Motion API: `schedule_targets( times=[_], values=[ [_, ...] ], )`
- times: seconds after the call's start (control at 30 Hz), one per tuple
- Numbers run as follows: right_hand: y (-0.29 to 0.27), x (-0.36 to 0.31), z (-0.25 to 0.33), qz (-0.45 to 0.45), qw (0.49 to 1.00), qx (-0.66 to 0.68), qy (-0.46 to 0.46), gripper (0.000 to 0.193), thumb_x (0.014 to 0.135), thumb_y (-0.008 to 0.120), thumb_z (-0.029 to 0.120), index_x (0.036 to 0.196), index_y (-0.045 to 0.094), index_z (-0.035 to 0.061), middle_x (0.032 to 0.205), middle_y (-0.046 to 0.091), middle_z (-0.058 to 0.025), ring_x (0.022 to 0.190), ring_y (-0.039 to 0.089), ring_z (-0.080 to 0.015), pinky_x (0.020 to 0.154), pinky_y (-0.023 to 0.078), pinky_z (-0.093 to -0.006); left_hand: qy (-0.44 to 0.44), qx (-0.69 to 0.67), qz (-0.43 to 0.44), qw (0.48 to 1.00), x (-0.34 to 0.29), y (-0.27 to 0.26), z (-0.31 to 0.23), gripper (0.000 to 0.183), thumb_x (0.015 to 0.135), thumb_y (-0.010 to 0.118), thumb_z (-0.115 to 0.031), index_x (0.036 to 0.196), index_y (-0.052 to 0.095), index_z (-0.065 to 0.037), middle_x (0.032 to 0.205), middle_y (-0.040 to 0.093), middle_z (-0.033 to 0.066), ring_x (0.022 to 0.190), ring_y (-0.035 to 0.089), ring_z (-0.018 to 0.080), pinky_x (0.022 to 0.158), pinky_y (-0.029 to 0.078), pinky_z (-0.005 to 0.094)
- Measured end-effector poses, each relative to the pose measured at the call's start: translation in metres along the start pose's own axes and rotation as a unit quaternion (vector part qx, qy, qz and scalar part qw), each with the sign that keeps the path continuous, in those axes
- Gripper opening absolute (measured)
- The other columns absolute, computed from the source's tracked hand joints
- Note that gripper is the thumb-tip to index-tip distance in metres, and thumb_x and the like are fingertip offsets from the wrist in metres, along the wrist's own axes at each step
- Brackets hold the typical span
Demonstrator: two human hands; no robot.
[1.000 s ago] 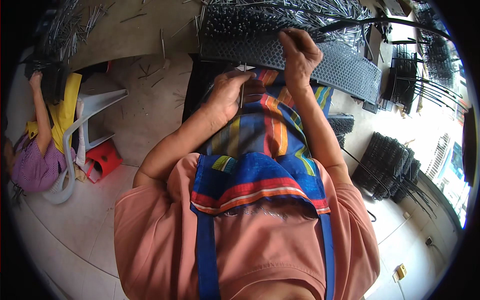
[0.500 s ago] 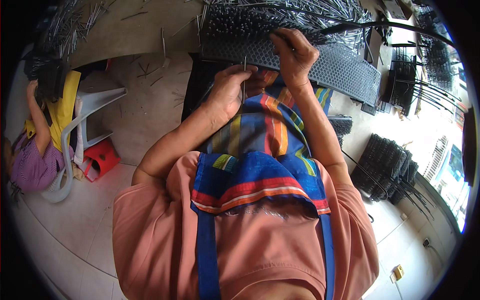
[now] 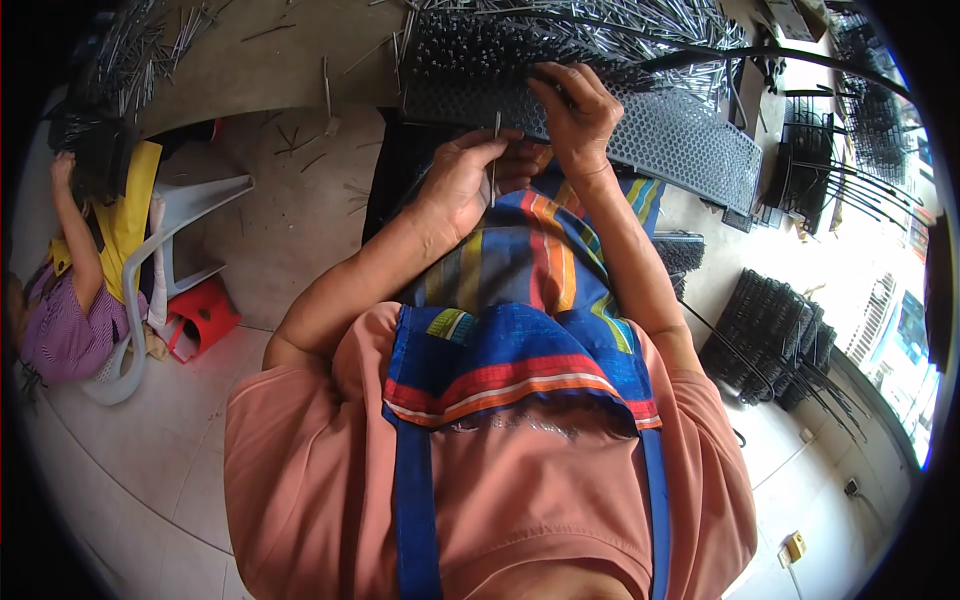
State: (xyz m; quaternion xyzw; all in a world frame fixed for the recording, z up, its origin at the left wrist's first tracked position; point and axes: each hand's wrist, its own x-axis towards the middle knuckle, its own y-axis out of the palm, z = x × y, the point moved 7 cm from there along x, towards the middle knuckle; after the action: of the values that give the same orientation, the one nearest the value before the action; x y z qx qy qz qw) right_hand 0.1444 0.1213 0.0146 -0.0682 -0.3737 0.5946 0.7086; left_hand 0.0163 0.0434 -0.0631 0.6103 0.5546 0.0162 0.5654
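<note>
A thin metal rod (image 3: 497, 122) stands up between the thumb and fingers of my left hand (image 3: 460, 180), which is closed on it just below the panel's near edge. The black perforated panel (image 3: 690, 140) lies across the bench edge in front of me, its round holes in close rows. Many dark pins (image 3: 500, 55) stand upright in its far left part. My right hand (image 3: 582, 112) hovers over the panel's near middle, thumb and fingers bent together close to the pins. Whatever its fingertips hold, if anything, is too small to make out.
Loose metal rods (image 3: 640, 30) lie heaped behind the panel. A dark cable (image 3: 780, 52) crosses at the right. Stacked black wire racks (image 3: 765, 335) stand on the floor. At left, another person (image 3: 70, 320) in purple sits by a white plastic chair (image 3: 130, 330) and a red stool (image 3: 203, 318).
My right hand has moved slightly left and down over the panel. The rod in my left hand has shifted a little to the right.
</note>
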Motion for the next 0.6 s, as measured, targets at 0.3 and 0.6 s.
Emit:
schedule_targets(
  times=[0.3, 0.6],
  values=[
    [0.003, 0.000, 0.017, 0.044, 0.989, -0.129, -0.054, 0.011, 0.077, 0.074, 0.012, 0.087, 0.072, 0.0071, 0.077, 0.064, -0.0085, 0.063, 0.064, -0.0249, 0.055, 0.049, -0.0308, 0.038, 0.018, 0.015, 0.999, 0.002, 0.005, -0.004, 0.020, 0.094, 0.053, -0.005, 0.110, 0.062, 0.002, 0.097, 0.069, 0.0176, 0.083, 0.069, 0.0272, 0.079, 0.058, 0.0377],
    [-0.007, -0.037, -0.028, 0.065, 0.906, 0.271, 0.319, 0.004, 0.082, 0.070, 0.001, 0.086, 0.069, 0.0001, 0.068, 0.064, -0.0009, 0.059, 0.056, -0.0062, 0.053, 0.043, -0.0207, 0.051, 0.196, 0.027, 0.979, 0.020, 0.026, -0.003, 0.018, 0.092, 0.056, -0.003, 0.108, 0.064, 0.001, 0.094, 0.070, 0.0095, 0.078, 0.069, 0.0182, 0.069, 0.058, 0.0285]
  ],
)
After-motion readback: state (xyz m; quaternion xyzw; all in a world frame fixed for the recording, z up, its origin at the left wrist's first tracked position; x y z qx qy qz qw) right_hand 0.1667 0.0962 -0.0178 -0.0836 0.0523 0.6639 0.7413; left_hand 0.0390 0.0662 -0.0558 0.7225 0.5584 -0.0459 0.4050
